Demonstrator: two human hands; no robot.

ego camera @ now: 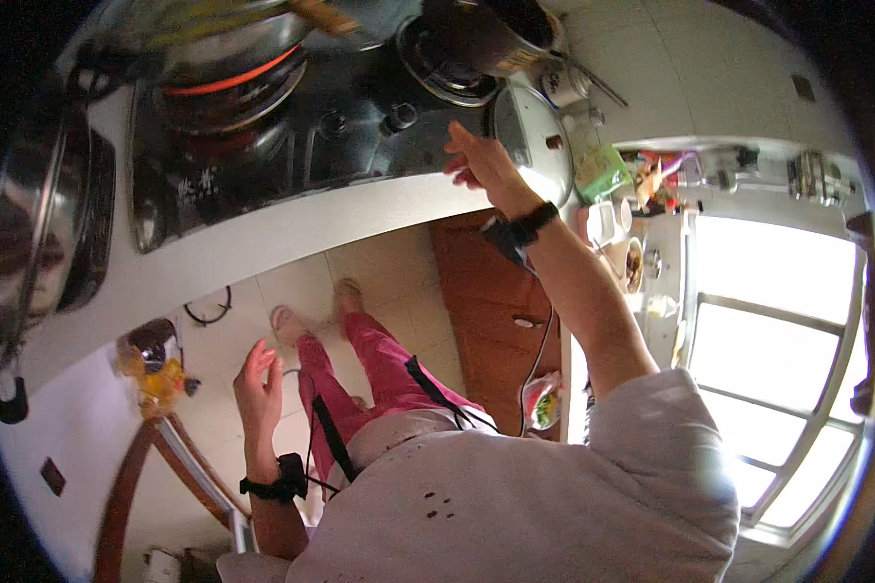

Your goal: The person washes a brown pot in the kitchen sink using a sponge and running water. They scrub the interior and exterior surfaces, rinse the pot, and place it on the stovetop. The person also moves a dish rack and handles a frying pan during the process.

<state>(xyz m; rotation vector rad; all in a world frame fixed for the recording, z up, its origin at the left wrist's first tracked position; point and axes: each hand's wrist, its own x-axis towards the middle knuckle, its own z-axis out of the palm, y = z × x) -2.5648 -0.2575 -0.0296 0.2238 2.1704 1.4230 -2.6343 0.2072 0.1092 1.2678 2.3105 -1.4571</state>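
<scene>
My right hand (pixel 477 162) is raised over the right front edge of a black gas cooktop (pixel 364 146), fingers apart and holding nothing. It is beside a round lid (pixel 536 153) with a dark knob; whether they touch I cannot tell. My left hand (pixel 259 390) hangs low over the tiled floor, loosely curled, with nothing in it. On the left burner sits a pan (pixel 233 58) with an orange-red band showing at its lower side. A dark pot (pixel 503 36) stands at the right burner. Two control knobs (pixel 401 116) are between the burners. Both wrists wear black bands.
A sink basin (pixel 51 218) is at the far left. Beyond the lid are a green container (pixel 604 173), a bowl (pixel 633 264) and several jars and packets. Below the counter are a brown cabinet door (pixel 488 291) and a yellow plastic bag (pixel 162 386). A bright window (pixel 773 350) is at right.
</scene>
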